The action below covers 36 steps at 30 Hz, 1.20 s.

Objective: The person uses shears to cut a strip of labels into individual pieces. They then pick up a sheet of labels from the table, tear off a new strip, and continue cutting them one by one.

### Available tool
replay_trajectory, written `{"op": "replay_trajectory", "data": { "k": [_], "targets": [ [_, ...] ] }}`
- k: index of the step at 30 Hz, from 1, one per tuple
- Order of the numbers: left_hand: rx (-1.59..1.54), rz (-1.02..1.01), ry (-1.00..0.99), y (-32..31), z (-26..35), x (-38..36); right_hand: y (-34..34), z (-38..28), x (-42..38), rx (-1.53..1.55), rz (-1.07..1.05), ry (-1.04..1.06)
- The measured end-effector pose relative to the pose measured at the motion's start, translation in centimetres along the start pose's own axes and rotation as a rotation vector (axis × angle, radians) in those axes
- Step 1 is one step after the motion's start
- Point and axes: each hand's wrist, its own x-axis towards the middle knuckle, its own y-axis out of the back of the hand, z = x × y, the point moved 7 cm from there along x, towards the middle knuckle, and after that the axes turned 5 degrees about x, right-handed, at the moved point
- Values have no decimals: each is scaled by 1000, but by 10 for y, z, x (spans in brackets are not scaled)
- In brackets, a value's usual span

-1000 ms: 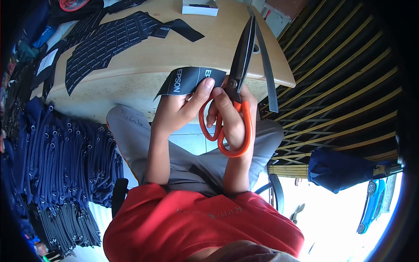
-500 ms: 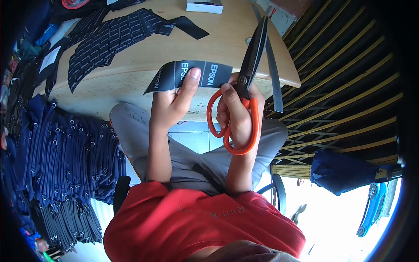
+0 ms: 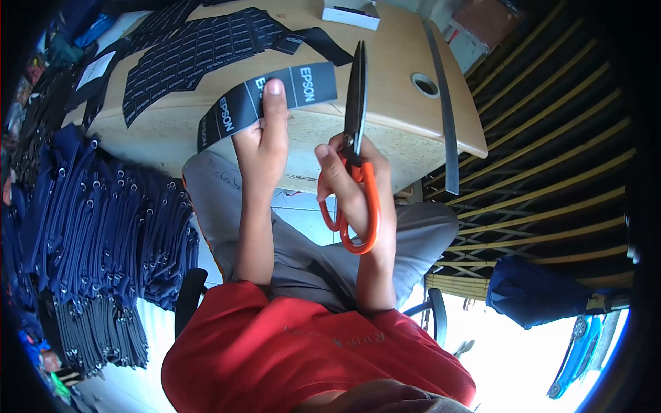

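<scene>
My left hand (image 3: 267, 134) pinches a black strip (image 3: 303, 86) printed with white EPSON labels, the thumb lying on its front face. The strip is held in front of the table's near edge, its left end curling down. Orange-handled scissors (image 3: 355, 117) are in my right hand (image 3: 354, 182), blades together and pointing up. The scissors stand just right of the strip's right end and do not grip it. More printed black sheets (image 3: 189, 51) lie on the table, beside a dark strip (image 3: 323, 45).
The wooden table (image 3: 392, 76) has a round hole and a long metal ruler (image 3: 444, 110) past its right edge. A white box (image 3: 351, 12) sits at the back. Blue straps (image 3: 110, 220) are piled at left; a folding gate (image 3: 544, 144) stands at right.
My left hand has raised the strip and tilted it up to the left. My right hand has come off the strip, moving left and slightly down with the scissors. The view has shifted slightly.
</scene>
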Motion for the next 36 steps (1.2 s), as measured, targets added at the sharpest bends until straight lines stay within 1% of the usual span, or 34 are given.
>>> {"op": "replay_trajectory", "data": {
  "k": [2, 4, 5, 6, 7, 8, 9, 10, 12, 16, 18, 19, 21, 22, 24, 28, 32, 34, 36],
  "targets": [
    [35, 93, 117, 11, -4, 3, -11, 6, 0, 20, -35, -11],
    [5, 139, 109, 19, -5, 6, -19, 13, 1, 27, -140, 33],
    [-27, 161, 107, 22, -6, 7, -21, 17, 0, 41, -226, 6],
    [-60, 181, 105, 25, -7, 8, -23, 24, 1, 34, -244, 7],
    [-61, 197, 100, 28, -8, 9, -26, 27, 2, 9, -296, 82],
    [-80, 171, 69, 29, -7, 10, -30, 26, 1, -14, -344, 156],
    [-99, 141, 39, 28, -4, 11, -32, 25, 2, -227, -354, 198],
    [-98, 147, 36, 29, -2, 11, -32, 22, 4, -310, -289, 267],
    [-4, 150, 119, 27, -1, 11, -35, 34, 6, -69, -268, 155],
    [30, 108, 91, 23, -2, 9, -33, 35, 8, -78, -309, 111],
    [87, 101, 126, 21, -4, 7, -35, 31, 6, -225, -352, 66],
    [86, 96, 128, 21, -4, 6, -34, 32, 6, -180, -340, 70],
    [125, -11, 60, 14, 3, 6, -34, 31, 6, -128, -320, 87],
    [123, -17, 63, 12, 5, 5, -33, 29, 6, -77, -305, 106],
    [99, -7, 89, 10, 6, 2, -30, 26, 5, -80, -289, 136],
    [241, -103, -11, 7, 13, 2, -26, 20, 3, -125, -267, 234],
    [304, -172, 35, 3, 19, -1, -22, 19, 0, -108, -252, 177],
    [347, -243, -4, -1, 19, -2, -21, 14, -1, -59, -224, 198],
    [318, -258, -26, -4, 17, -3, -19, 12, -2, -51, -216, 204]
  ]
}}
